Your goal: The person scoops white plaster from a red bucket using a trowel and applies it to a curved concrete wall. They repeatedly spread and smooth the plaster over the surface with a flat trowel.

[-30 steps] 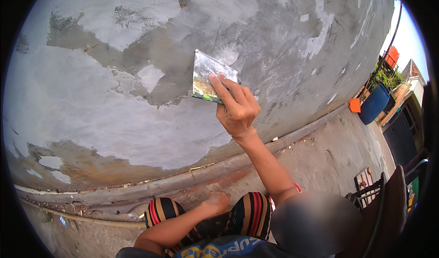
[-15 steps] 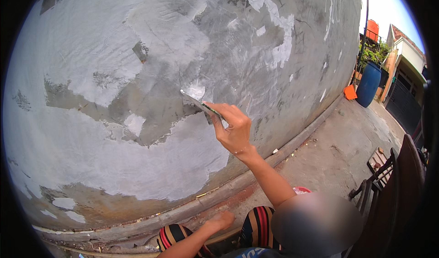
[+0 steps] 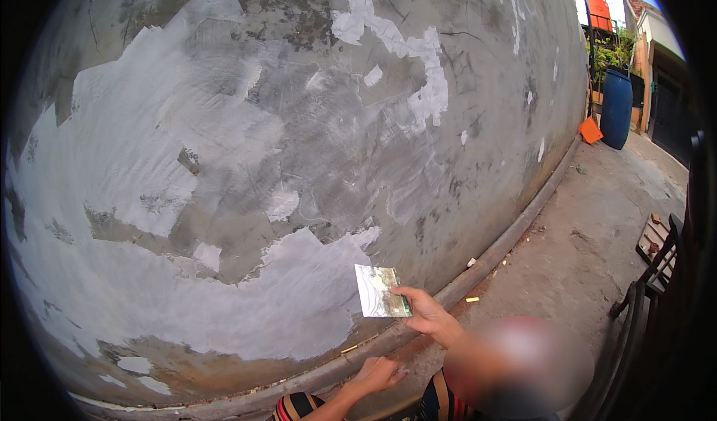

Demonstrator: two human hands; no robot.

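My right hand (image 3: 426, 315) grips a flat, rectangular putty scraper (image 3: 377, 292) by its green-edged side, thumb on its face. The scraper's broad, shiny side faces up, with pale smears on it, and stands in front of the low part of the wall. Grey rendered wall (image 3: 336, 175) fills most of the view, with a wide patch of whitish putty (image 3: 246, 316) spread across its lower left. Lower down, my left hand (image 3: 377, 375) hangs over my knees near the wall's foot, fingers loosely bent and apart, with nothing in it.
A raised kerb (image 3: 515, 234) runs along the wall's foot. Concrete ground (image 3: 567, 234) stretches off to the right, where a dark wooden bench (image 3: 638, 301) stands close by. Farther away are a blue barrel (image 3: 616, 107) and an orange object (image 3: 590, 130). A blurred round area covers the lower right.
My right hand has drawn the scraper away from the wall, down and toward me, turning its broad side into view. The view has shifted; my left hand stays low.
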